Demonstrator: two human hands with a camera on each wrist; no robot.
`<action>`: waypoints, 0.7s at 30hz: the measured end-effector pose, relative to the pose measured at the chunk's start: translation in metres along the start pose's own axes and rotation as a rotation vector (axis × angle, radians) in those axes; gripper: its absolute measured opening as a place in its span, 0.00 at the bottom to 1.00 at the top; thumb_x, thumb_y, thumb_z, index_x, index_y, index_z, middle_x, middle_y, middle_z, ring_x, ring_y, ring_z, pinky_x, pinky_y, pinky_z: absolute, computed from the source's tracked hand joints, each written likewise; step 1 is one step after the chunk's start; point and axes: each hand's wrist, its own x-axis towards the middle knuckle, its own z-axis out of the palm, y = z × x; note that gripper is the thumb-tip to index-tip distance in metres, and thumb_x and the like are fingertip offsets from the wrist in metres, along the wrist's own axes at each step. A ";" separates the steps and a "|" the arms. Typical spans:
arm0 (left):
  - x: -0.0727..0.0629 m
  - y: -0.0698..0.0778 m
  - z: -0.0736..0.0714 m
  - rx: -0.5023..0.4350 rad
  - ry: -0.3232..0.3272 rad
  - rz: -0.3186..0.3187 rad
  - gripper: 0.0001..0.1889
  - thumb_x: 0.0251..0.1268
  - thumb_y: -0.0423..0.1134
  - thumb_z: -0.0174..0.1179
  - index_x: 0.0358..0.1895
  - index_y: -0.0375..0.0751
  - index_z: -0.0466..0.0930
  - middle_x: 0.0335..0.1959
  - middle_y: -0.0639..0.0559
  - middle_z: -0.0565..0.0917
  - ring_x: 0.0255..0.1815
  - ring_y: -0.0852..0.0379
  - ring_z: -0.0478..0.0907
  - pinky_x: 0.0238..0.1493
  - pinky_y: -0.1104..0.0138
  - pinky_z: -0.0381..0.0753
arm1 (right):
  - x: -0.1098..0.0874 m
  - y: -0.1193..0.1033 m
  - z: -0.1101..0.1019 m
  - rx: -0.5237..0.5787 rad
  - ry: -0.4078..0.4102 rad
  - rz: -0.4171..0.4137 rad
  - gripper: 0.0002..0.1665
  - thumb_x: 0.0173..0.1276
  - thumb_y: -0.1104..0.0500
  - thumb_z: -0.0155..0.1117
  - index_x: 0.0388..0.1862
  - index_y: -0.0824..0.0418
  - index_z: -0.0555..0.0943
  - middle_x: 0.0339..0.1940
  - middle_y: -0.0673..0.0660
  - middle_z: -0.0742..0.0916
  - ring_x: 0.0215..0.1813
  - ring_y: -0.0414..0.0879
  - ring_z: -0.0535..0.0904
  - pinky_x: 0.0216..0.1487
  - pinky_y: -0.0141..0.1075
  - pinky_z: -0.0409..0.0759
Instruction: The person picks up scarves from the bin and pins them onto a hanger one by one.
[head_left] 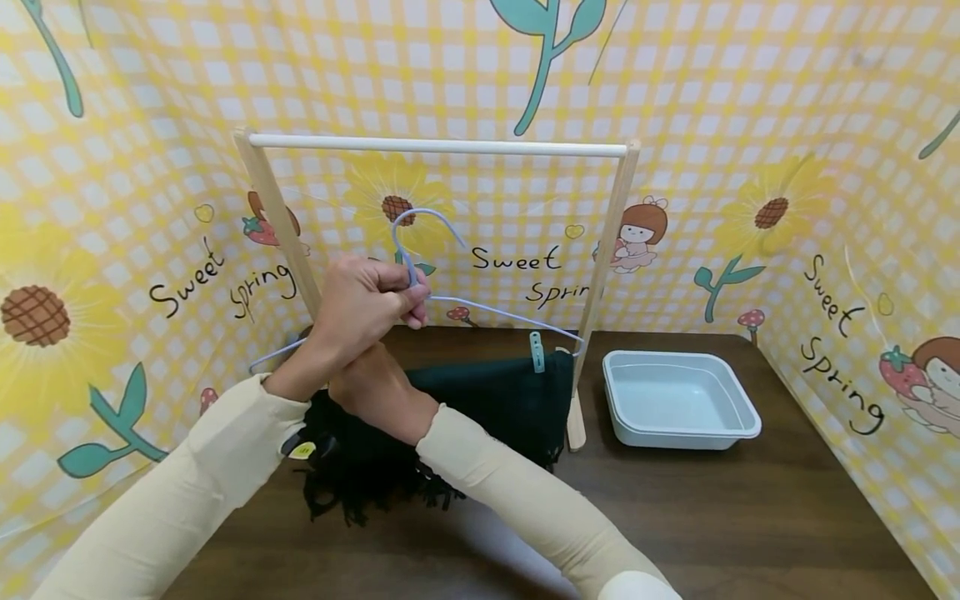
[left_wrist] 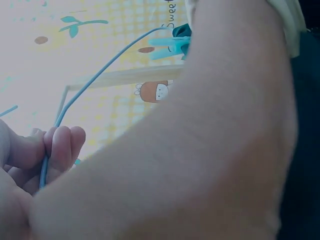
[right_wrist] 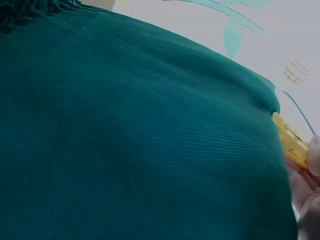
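My left hand [head_left: 360,304] grips a light-blue wire hanger [head_left: 502,310] at the base of its hook, above the table. A dark green fringed scarf [head_left: 487,400] hangs over the hanger's lower part. Near its right end sits a teal clothespin [head_left: 537,352], also visible in the left wrist view. The right arm crosses beneath the left wrist, and my right hand [head_left: 378,387] is partly hidden behind it in the head view. In the right wrist view its fingers [right_wrist: 313,157] pinch a yellow clothespin [right_wrist: 291,140] at the scarf's edge, close to the hanger wire.
A wooden rack with a white rail [head_left: 438,146] stands behind the hands. To its right, a pale blue plastic basin [head_left: 682,433] rests on the dark brown table [head_left: 817,500]. A yellow checked cloth [head_left: 712,108] with printed flowers encloses the back and sides.
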 end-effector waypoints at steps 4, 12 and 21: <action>-0.001 -0.002 0.001 -0.002 -0.001 0.004 0.11 0.65 0.24 0.66 0.22 0.26 0.87 0.19 0.36 0.85 0.18 0.64 0.84 0.25 0.69 0.89 | -0.001 -0.001 0.004 0.203 0.004 0.057 0.21 0.58 0.71 0.70 0.13 0.58 0.72 0.14 0.48 0.70 0.18 0.37 0.59 0.23 0.23 0.45; -0.004 -0.005 0.003 0.004 0.014 0.009 0.12 0.64 0.24 0.66 0.20 0.26 0.86 0.17 0.37 0.84 0.17 0.64 0.83 0.25 0.70 0.89 | -0.006 -0.004 0.009 0.226 -0.015 0.037 0.17 0.62 0.70 0.69 0.18 0.59 0.74 0.18 0.51 0.76 0.22 0.39 0.64 0.24 0.26 0.55; -0.005 -0.008 0.004 -0.032 0.028 -0.003 0.10 0.63 0.23 0.66 0.23 0.24 0.86 0.18 0.35 0.84 0.17 0.64 0.84 0.25 0.69 0.89 | -0.018 -0.010 0.012 0.147 -0.124 0.049 0.17 0.69 0.65 0.66 0.20 0.56 0.73 0.19 0.48 0.75 0.22 0.36 0.60 0.22 0.22 0.47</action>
